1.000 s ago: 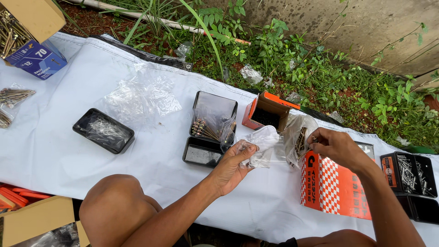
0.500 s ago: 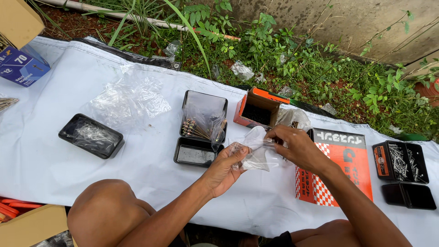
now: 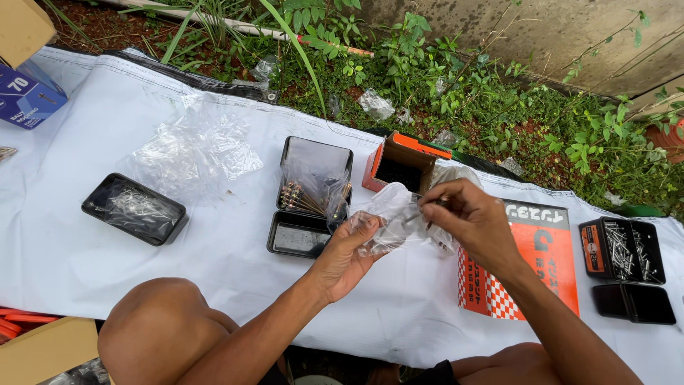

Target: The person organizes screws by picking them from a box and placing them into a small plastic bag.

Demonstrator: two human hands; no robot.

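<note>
A small clear plastic bag (image 3: 390, 221) is held above the white sheet (image 3: 214, 271), near the centre of the view. The left hand (image 3: 345, 257) supports it from 7 o'clock, with the fingers curled and pinching the lower edge of the bag. The right hand (image 3: 474, 221) comes from 3 o'clock; its fingers (image 3: 434, 204) are pressed together at the mouth of the bag, pinching what looks like a thin nail, but this is too small to tell surely.

At 12 o'clock of the bag stands an open orange box (image 3: 399, 164). At 9 o'clock lies an open black case (image 3: 310, 196) with long nails inside. At 3 o'clock, under the right forearm, lies a flat orange package (image 3: 538, 264) with white checks. Farther at 3 o'clock is another black case (image 3: 623, 249) with small nails. Far at 10 o'clock stands a blue box (image 3: 25, 96), and at 9 o'clock a black tray (image 3: 134, 209).
</note>
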